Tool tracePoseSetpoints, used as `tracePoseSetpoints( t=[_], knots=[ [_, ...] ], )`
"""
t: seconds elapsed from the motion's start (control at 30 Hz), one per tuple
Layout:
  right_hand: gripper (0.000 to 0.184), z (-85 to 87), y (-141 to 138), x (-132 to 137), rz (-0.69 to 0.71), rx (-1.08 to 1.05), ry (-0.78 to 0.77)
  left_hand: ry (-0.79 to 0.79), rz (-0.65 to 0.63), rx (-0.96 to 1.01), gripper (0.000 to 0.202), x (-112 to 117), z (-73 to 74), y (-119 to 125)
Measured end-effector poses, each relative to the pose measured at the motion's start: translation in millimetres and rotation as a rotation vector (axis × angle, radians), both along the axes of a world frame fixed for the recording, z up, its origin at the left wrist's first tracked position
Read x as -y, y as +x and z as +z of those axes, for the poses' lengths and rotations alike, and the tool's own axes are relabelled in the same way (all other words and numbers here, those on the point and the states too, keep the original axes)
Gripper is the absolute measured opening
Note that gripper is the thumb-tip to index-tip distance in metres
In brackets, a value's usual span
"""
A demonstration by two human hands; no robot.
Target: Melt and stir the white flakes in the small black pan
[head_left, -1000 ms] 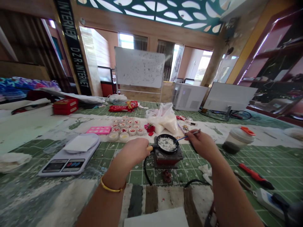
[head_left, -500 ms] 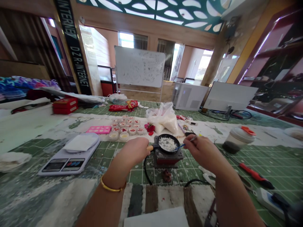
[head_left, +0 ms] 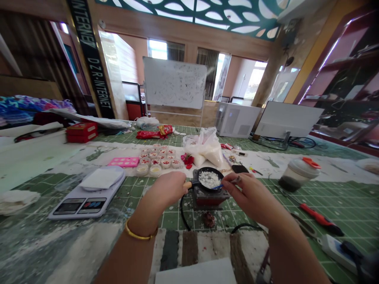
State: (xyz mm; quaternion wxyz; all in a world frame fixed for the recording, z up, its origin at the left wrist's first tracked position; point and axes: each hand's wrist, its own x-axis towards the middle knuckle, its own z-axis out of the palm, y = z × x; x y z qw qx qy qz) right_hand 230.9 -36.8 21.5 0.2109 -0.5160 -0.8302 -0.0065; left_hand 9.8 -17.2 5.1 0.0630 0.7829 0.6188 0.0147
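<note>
1. Faces a long table under a green gridded mat [head_left: 296, 197], spattered white, with a whiteboard [head_left: 174, 83] at the far end.
2. Grips the wooden handle [head_left: 187, 184] of a small black pan [head_left: 219, 173] with the left hand [head_left: 170, 188], fingers closed tight round it; wears a gold bangle [head_left: 139, 235] on that wrist.
3. Holds the pan level on a small dark burner [head_left: 209, 198] near the mat's middle, straight ahead.
4. Pinches a thin spoon [head_left: 221, 185] in the right hand [head_left: 247, 193], fingers closed on its stem, blue tip at the pan's near right rim beside the white flakes [head_left: 209, 179].
5. Has a digital scale [head_left: 89, 197] well to the left, with a pink mould [head_left: 123, 162] and small filled cups [head_left: 158, 157] farther back.
6. Has a clear bag [head_left: 207, 150] just behind the pan, a lidded cup [head_left: 297, 175] and a red-handled tool [head_left: 321, 221] off to the right.
</note>
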Motion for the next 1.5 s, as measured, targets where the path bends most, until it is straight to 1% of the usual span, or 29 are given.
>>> tracePoseSetpoints(
  t=[0.07,0.17,0.2,0.23,0.37,0.4,0.47,0.57,0.6,0.63,0.73,0.8,0.83,0.93,1.03,1.1,1.13,1.17,1.27,1.3,1.33,1.43,1.5],
  knots=[
    [0.026,0.4,0,-1,-0.021,-0.024,0.013,-0.011,0.006,-0.001,0.020,0,0.6,0],
    [0.027,1.3,2,-3,-0.144,0.044,0.036,-0.020,0.017,-0.002,0.021,0,0.6,1],
    [0.027,1.4,2,-2,-0.154,0.065,0.031,-0.017,0.016,-0.003,0.021,0,0.4,1],
    [0.027,0.9,1,-1,-0.134,0.072,0.016,-0.014,0.013,-0.003,0.021,0,0.1,1],
    [0.025,-7.4,-10,-2,0.080,-0.029,-0.022,-0.014,0.005,0.002,0.021,0,0.0,1],
    [0.025,-10.4,-12,-5,0.109,-0.054,-0.023,-0.017,0.007,0.004,0.021,0,0.2,1],
    [0.026,-15.2,-15,-12,0.088,-0.067,-0.021,-0.018,0.017,0.006,0.021,0,0.6,0],
    [0.026,-15.3,-12,-18,-0.045,-0.027,-0.016,-0.012,0.019,0.011,0.021,0,0.4,0],
    [0.026,-13.9,-11,-17,-0.064,-0.023,-0.014,-0.011,0.016,0.012,0.021,0,0.1,0],
    [0.026,-12.4,-11,-15,-0.054,-0.030,-0.016,-0.011,0.013,0.010,0.021,0,-0.1,0],
    [0.024,-11.8,-14,-10,0.078,-0.087,-0.025,-0.010,0.005,-0.001,0.022,-1,-0.5,0],
    [0.025,-15.1,-17,-13,0.101,-0.108,-0.018,-0.008,0.006,-0.001,0.022,-1,0.0,0],
    [0.025,-16.9,-17,-16,0.074,-0.108,-0.020,-0.007,0.010,0.002,0.023,0,0.4,0],
    [0.029,-19.4,-10,-28,-0.082,-0.089,-0.034,-0.019,0.021,0.016,0.023,1,1.8,0],
    [0.032,-18.1,0,-36,-0.217,-0.062,0.015,-0.030,0.019,0.021,0.025,1,2.6,1],
    [0.031,-18.8,2,-38,-0.251,-0.061,0.026,-0.030,0.018,0.014,0.025,1,2.4,1],
    [0.031,-19.8,1,-38,-0.233,-0.075,0.005,-0.030,0.022,0.012,0.024,0,2.1,1],
    [0.030,-20.9,-1,-37,-0.185,-0.103,-0.031,-0.033,0.026,0.012,0.023,0,1.6,1],
    [0.032,-20.9,-3,-32,0.022,-0.213,-0.154,-0.038,0.033,0.025,0.023,-1,0.2,0],
    [0.033,-18.9,-2,-29,0.069,-0.235,-0.172,-0.039,0.033,0.028,0.023,-1,-0.1,0],
    [0.034,-16.2,0,-25,0.089,-0.245,-0.174,-0.039,0.030,0.028,0.024,-1,-0.2,0],
    [0.036,-8.0,3,-14,0.057,-0.235,-0.128,-0.032,0.022,0.014,0.022,-2,0.1,0],
    [0.034,-6.7,1,-11,0.072,-0.221,-0.131,-0.026,0.020,0.003,0.022,-1,0.5,1]
  ],
)
